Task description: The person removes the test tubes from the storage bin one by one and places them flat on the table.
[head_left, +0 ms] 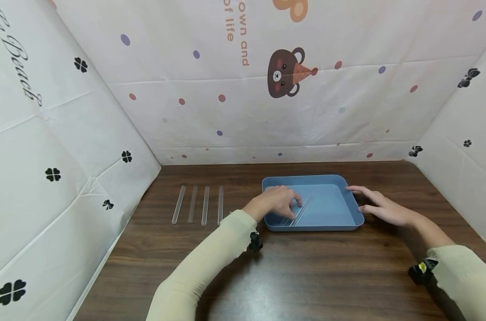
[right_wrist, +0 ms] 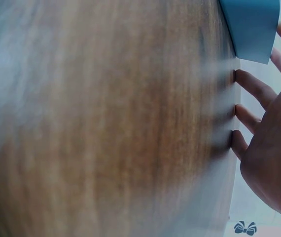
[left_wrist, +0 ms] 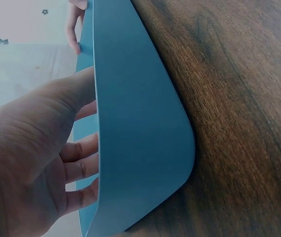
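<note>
A shallow blue tray [head_left: 327, 203] stands on the brown wooden table. Inside its left part, thin clear tubes [head_left: 304, 211] lie at a slant; their exact number is hard to make out. My left hand [head_left: 278, 201] reaches over the tray's left side, thumb and index finger apart beside these tubes. In the left wrist view, the tray wall [left_wrist: 140, 113] hides the fingertips of that hand. My right hand [head_left: 383, 208] touches the tray's right side with its thumb and a finger, while other fingertips [right_wrist: 236, 111] rest on the table.
Left of the tray, several clear tubes [head_left: 205, 206] lie roughly parallel in a row on the table [head_left: 307, 276]. White printed cloth [head_left: 243, 116] walls in the table at the back, left and right.
</note>
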A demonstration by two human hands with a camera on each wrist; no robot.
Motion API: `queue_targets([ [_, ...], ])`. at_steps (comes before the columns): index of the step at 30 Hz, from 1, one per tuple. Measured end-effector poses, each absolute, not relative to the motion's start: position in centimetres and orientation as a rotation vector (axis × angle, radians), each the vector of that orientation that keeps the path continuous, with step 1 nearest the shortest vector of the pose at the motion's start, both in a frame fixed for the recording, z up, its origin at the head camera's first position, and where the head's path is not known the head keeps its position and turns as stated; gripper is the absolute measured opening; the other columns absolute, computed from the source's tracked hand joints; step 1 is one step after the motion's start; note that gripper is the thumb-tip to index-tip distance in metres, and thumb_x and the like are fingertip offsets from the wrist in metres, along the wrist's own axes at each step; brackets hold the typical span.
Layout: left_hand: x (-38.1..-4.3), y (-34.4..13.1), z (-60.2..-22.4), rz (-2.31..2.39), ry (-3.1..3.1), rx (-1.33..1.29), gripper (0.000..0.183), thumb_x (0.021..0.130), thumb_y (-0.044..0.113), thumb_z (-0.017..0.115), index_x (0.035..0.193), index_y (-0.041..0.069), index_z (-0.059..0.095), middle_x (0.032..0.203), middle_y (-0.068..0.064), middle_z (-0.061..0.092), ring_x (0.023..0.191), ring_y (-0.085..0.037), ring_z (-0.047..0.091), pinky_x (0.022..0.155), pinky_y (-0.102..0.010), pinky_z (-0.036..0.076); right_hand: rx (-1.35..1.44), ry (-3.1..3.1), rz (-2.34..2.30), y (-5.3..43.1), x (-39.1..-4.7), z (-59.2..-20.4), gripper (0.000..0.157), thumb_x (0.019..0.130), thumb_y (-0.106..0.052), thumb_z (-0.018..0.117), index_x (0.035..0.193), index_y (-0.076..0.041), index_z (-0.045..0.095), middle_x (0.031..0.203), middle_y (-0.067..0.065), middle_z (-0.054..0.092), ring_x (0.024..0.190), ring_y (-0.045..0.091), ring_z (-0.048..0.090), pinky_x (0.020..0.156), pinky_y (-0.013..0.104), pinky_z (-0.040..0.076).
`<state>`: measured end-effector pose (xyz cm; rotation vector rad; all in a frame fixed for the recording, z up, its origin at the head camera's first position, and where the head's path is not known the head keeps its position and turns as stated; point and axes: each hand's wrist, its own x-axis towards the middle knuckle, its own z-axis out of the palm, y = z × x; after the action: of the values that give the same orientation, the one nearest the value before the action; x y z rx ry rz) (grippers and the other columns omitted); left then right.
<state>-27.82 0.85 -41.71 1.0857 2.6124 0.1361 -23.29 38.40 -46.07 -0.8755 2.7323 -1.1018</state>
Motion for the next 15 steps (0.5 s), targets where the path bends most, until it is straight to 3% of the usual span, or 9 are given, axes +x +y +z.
queue_targets([
  [15, -27.87, 0.25, -41.18, 0.241, 2.622, 1.056, 0.046, 0.104, 0.038, 0.083, 0.148, 0.03, 0.073, 0.132, 0.0, 0.08, 0.101, -0.01, 0.07, 0.078, -0.023, 0.054, -0.841, 2.731, -1.093, 38.38, -23.23, -45.97, 0.059, 0.11, -0.005, 0.064, 0.166, -0.003, 0.045, 0.162, 0.031, 0.057, 0.134, -0.03, 0.038, 0.101, 0.009, 0.04],
])
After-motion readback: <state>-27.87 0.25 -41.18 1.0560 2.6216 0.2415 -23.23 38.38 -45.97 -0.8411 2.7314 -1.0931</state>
